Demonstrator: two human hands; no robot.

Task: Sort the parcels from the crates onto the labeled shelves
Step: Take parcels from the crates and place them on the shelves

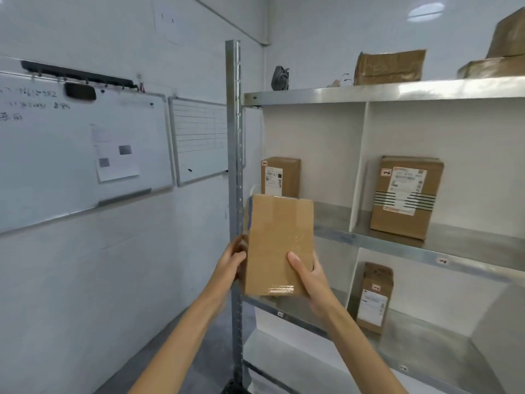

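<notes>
Fingers (238, 255) of the left hand (230, 261) curl round the left edge of the held parcel (279, 240), and the right hand (311, 278) grips its lower right corner. It stands upright, long axis vertical, plain face nearward, before the shelf (397, 247). This looks like the placing step; next, lift it in beside the shelved parcel (279, 177).

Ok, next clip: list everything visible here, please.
Held parcel: 1, brown, in front of the rack's left post.
Labelled parcels: 3, brown; middle shelf left bay, middle right bay, lower shelf.
Taped boxes: about 3, brown, top shelf.
Dark bundle: 1, grey, top shelf left.
Shelf rack: 1, silver metal, right.
Whiteboards: 2, white, left wall.
Left hand: 1, grips parcel's left edge.
Right hand: 1, holds its lower right corner, thumb on front.
</notes>
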